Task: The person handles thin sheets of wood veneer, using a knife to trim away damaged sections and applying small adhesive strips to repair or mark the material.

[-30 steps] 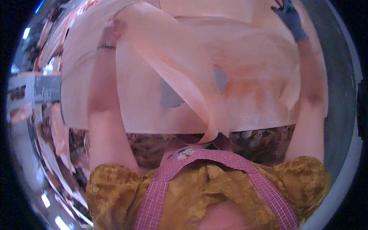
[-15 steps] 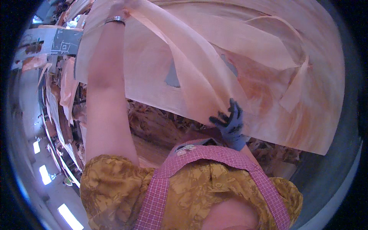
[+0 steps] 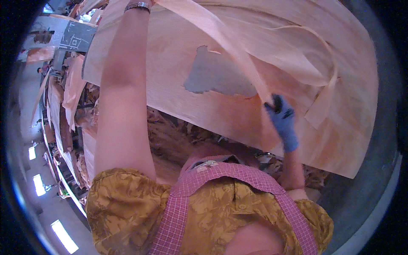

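- Grey bench [image 3: 361, 187] shows at the right edge and through a ragged hole [image 3: 214, 78] torn in the large veneer sheet [image 3: 178, 97] that covers most of it.
- Scraps of wood and torn veneer [image 3: 178, 136] lie heaped below the sheet's near edge, just in front of the person's body.
- At far left, more pale sheets [image 3: 72, 89] hang or stand in stacks, with a grey board [image 3: 76, 36] above them.
- Right hand [image 3: 282, 121], in a blue glove, has its grip closed on the lower end of a long narrow veneer strip [image 3: 221, 38], just right of the hole and touching the sheet.
- That strip runs up and to the left, lifted off the sheet, toward the top of the view.
- Left arm [image 3: 123, 93] reaches straight up with a metal wristband [image 3: 137, 6]; the left hand itself is cut off by the upper edge, so its grip cannot be told.
- Another thin curled strip [image 3: 327, 85] loops loosely over the sheet at the right.
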Tool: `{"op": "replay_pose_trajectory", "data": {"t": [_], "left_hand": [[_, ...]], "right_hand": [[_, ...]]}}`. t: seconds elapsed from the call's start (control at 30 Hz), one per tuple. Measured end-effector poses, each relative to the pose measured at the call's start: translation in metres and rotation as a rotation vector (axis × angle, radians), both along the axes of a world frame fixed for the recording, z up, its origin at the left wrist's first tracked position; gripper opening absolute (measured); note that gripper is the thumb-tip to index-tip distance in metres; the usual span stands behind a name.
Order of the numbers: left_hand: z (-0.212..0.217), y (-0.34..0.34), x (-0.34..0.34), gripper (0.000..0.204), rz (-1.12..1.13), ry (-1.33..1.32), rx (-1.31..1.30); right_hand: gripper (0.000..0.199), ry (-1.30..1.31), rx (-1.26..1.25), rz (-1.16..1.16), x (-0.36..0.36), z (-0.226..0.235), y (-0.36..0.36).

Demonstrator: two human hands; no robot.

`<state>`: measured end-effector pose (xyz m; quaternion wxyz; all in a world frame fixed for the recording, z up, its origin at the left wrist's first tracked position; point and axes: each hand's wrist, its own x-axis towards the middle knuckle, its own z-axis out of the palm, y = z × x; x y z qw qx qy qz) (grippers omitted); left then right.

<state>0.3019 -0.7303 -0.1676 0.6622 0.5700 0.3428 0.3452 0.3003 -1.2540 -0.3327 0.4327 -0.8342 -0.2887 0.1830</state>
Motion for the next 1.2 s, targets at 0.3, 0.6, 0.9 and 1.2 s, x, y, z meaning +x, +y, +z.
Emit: {"op": "replay_pose_trajectory", "data": {"t": [0.3,0.6,0.9,1.2], "left_hand": [[-0.094,0.019,-0.072,0.044,0.036,-0.274,-0.196],[-0.258,-0.110,-0.191,0.053,0.451,-0.198,-0.528],[-0.308,-0.137,-0.231,0.054,0.756,-0.146,-0.462],[-0.292,-0.130,-0.232,0.042,0.617,-0.214,-0.440]], "right_hand": [[0.016,-0.953,-0.239,0.012,0.128,0.099,-0.010],[0.039,-0.781,-0.692,0.362,0.084,-0.023,-0.058],[0.081,-0.389,-0.428,0.182,0.042,-0.019,0.004],[0.093,-0.388,-0.568,0.254,0.033,-0.072,0.046]]}}
